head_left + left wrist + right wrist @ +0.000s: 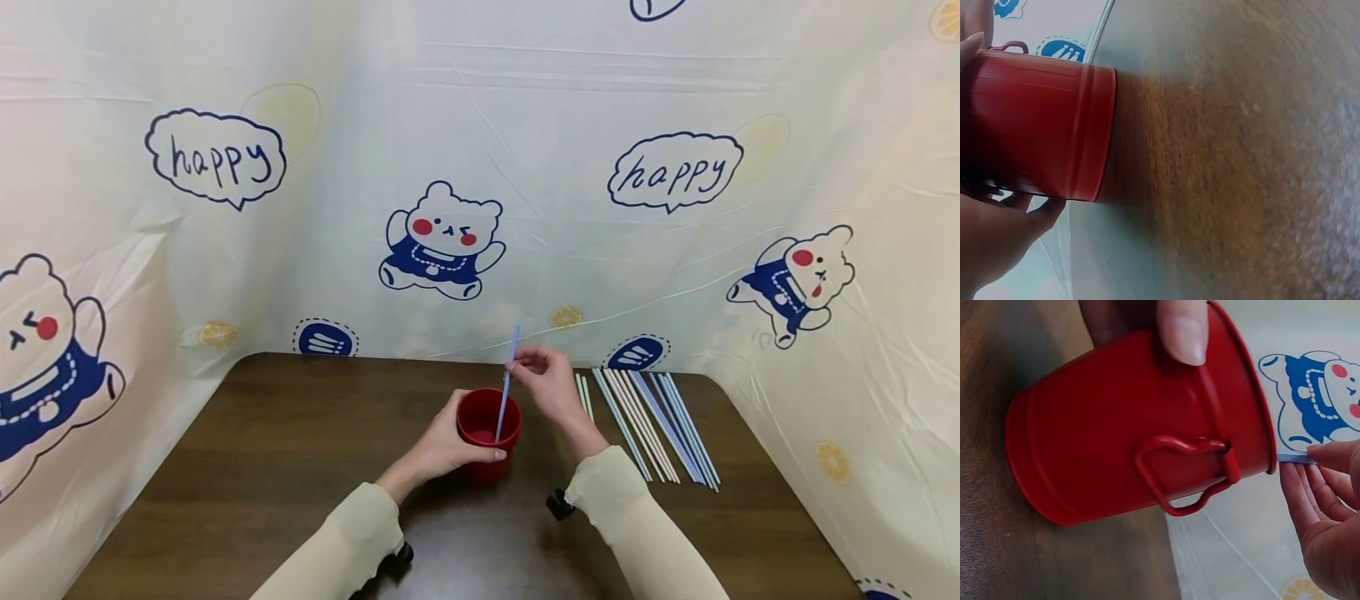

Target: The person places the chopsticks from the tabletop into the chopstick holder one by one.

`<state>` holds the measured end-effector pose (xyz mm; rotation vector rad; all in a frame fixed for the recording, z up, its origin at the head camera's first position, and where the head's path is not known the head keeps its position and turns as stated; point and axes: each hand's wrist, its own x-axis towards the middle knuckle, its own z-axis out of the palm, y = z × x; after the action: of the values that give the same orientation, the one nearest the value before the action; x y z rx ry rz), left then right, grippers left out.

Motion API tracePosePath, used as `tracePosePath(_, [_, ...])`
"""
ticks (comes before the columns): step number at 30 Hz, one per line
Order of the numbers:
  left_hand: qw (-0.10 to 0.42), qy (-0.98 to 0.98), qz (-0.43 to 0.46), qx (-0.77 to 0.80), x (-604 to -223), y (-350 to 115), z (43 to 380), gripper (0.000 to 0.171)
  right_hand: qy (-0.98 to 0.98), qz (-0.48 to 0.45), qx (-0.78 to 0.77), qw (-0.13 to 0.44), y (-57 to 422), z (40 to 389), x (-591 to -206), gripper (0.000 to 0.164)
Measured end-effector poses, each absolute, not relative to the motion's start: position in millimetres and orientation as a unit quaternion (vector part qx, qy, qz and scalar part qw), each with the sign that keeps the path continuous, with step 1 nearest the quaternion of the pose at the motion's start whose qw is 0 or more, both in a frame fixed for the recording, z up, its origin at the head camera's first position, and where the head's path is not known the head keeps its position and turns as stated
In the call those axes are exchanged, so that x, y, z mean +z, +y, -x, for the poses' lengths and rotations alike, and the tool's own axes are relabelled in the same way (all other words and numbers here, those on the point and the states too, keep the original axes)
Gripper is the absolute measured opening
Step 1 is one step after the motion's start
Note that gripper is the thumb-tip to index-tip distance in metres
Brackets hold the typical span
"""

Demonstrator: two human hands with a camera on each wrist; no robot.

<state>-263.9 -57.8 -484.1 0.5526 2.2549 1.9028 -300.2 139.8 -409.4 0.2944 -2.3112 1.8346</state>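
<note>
A red metal bucket [487, 467] with a small wire handle [1185, 509] on its side stands on the brown table. My left hand [448, 440] grips the bucket from the left, its thumb across the front below the rim. Inside leans a thin blue-violet straw [504, 402], lower end down in the bucket and upper end above the rim. My right hand [547, 385] pinches this straw [1296, 458] between thumb and fingertips, just beyond the bucket's rim. In the left wrist view the bucket's base [1102, 134] is right at the tabletop.
Right of my right hand, several straws lie side by side: white ones [641, 425], violet ones [671, 429] and light blue ones [693, 433]. Two shorter-looking pale green straws [585, 396] show beside the wrist. A printed cloth [555, 275] hangs behind the table [285, 467].
</note>
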Motion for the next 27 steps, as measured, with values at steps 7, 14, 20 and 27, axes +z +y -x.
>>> tracePosePath(7, [0.068,0.744,-0.196,0.635,-483.9,-57.1,262.5,0.083,-0.777,-0.103,0.616,0.073,140.1,299.7,-414.1,0.016])
tracePosePath(14, [0.069,0.742,-0.206,0.634,-485.3,-57.4,264.1,0.083,-0.782,-0.100,0.612,0.066,140.4,299.1,-413.1,0.017])
tracePosePath(20, [0.068,0.745,-0.205,0.632,-484.6,-58.2,263.0,0.083,-0.784,-0.101,0.609,0.059,142.1,299.3,-411.5,0.021])
tracePosePath(27, [0.067,0.745,-0.203,0.632,-475.0,-57.0,257.6,0.084,-0.797,-0.114,0.590,0.060,155.8,298.0,-393.5,0.025])
